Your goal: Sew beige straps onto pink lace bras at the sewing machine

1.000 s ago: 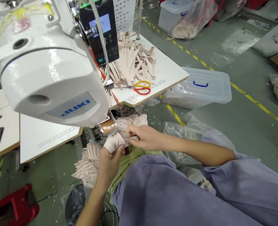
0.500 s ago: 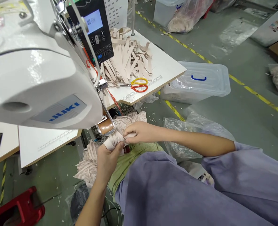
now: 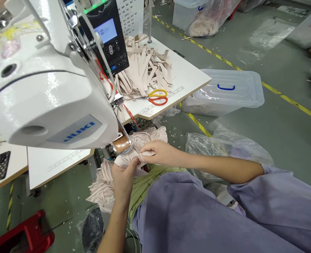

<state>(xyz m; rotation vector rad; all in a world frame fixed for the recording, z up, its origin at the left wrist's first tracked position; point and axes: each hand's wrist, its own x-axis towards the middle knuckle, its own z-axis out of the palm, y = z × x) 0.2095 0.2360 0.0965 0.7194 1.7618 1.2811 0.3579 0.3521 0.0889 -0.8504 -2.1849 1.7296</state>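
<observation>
Left hand (image 3: 124,174) and right hand (image 3: 157,153) both pinch beige fabric (image 3: 121,161) between them, with the Juki sewing machine (image 3: 66,112) just ahead. Work seems midway (stitching, if any, is hidden): cut strips (image 3: 146,68) lie unattached on the worktop (image 3: 188,72) beyond the right hand.

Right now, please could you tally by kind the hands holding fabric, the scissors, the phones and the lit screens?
Hands: 2, the left hand and the right hand, both holding pale fabric
Scissors: 1 pair
Phone: 1
Lit screen: 1
Total: 5
</observation>
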